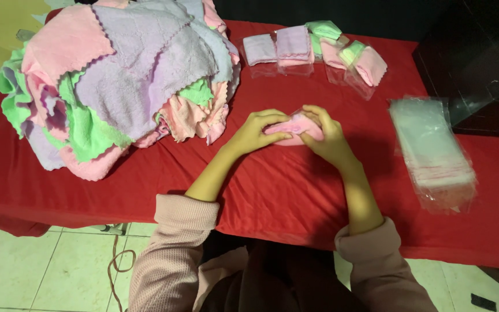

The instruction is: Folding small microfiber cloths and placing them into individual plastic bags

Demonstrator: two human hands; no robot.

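Note:
A small folded pink cloth point(295, 126) lies on the red table cover point(272, 185), partly wrapped in a clear plastic bag. My left hand point(258, 130) presses on its left side and my right hand point(329, 134) grips its right side, fingers curled over the top. Both hands hold the cloth between them at the middle of the table. Much of the cloth is hidden by my fingers.
A big heap of pink, purple and green cloths point(122, 75) fills the left. Several bagged folded cloths point(313, 49) lie at the far edge. A stack of clear plastic bags point(431, 150) sits at the right. A dark box point(480, 58) stands at the far right.

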